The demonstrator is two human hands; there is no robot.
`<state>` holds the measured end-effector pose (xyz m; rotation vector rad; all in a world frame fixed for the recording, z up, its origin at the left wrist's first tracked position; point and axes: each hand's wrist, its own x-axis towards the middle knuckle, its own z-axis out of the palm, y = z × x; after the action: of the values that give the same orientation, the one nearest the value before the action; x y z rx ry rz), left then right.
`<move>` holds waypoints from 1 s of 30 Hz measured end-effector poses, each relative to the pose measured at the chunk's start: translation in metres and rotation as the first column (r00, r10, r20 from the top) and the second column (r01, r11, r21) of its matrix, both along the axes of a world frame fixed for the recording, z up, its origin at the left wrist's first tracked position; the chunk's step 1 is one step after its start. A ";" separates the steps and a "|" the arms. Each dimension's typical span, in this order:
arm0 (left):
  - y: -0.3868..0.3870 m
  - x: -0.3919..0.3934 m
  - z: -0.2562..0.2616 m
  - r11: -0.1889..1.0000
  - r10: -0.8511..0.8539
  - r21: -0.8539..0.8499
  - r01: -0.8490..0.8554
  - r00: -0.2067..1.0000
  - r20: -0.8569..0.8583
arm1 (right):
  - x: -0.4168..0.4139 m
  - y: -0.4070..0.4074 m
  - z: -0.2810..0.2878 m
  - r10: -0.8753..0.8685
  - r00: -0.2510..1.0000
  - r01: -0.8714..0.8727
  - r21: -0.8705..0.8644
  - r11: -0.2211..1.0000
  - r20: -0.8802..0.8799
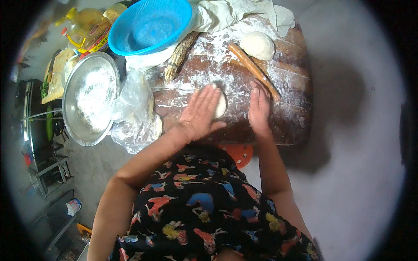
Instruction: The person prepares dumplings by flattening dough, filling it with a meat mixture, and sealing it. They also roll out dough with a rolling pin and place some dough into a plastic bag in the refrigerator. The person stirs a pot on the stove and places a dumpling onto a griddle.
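My left hand [202, 109] lies palm down with its fingers nearly straight, pressing on a small piece of dough [221, 106] whose right side shows past the fingers. To the right, my right hand [259, 106] rests on its edge on the floured wooden board [287, 124], fingers extended and nothing seen in it. A wooden rolling pin [254, 71] lies aslant, its near end beside the right fingertips. Beyond the pin sits a larger rounded lump of dough [258, 45]. A bundle of dry stalks [179, 57] lies at the board's back left.
A blue plastic basket [150, 27] and a pale cloth [225, 14] are at the back. On the left are a metal basin of flour [94, 98], a clear plastic bag [135, 107], an oil bottle [89, 31] and a cutting board [58, 78]. An orange stool [238, 155] shows below the board.
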<state>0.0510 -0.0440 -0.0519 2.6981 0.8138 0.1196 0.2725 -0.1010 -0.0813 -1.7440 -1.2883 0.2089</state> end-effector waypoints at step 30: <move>0.006 -0.010 0.001 0.991 0.047 -0.127 -0.039 0.997 0.062 | -0.025 0.002 0.000 0.081 0.997 -0.082 -0.044 0.996 -0.004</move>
<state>0.0414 -0.0376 -0.0507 2.5463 0.8322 0.1593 0.2479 -0.0987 -0.0810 -1.7289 -1.3636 0.2879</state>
